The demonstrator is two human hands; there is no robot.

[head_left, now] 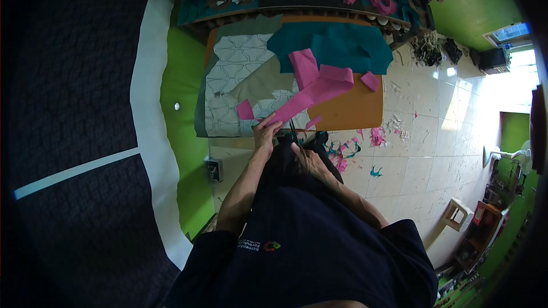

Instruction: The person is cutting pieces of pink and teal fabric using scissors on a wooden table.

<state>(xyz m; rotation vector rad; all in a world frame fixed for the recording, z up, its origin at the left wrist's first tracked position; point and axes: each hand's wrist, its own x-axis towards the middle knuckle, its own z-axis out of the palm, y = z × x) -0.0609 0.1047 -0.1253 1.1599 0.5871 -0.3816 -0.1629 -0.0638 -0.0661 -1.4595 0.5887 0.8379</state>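
Observation:
My left hand (pixel 266 133) grips the near end of a long pink strip (pixel 311 94) of sheet material at the table's front edge. The strip runs away to the right and folds over at its far end. My right hand (pixel 306 158) is closed around a pair of dark scissors (pixel 293 129), whose blades point up beside the strip's near end. Whether the blades touch the strip I cannot tell. A small pink square (pixel 245 110) lies left of the strip, and a pink sliver (pixel 313 122) lies to its right.
The orange-topped table (pixel 365 111) bears a white patterned sheet (pixel 231 68), an olive piece (pixel 262 82) and a large teal piece (pixel 331 45). A rack (pixel 274 5) with more pieces stands behind it. Pink and teal scraps (pixel 342 157) litter the tiled floor (pixel 399 177) at right.

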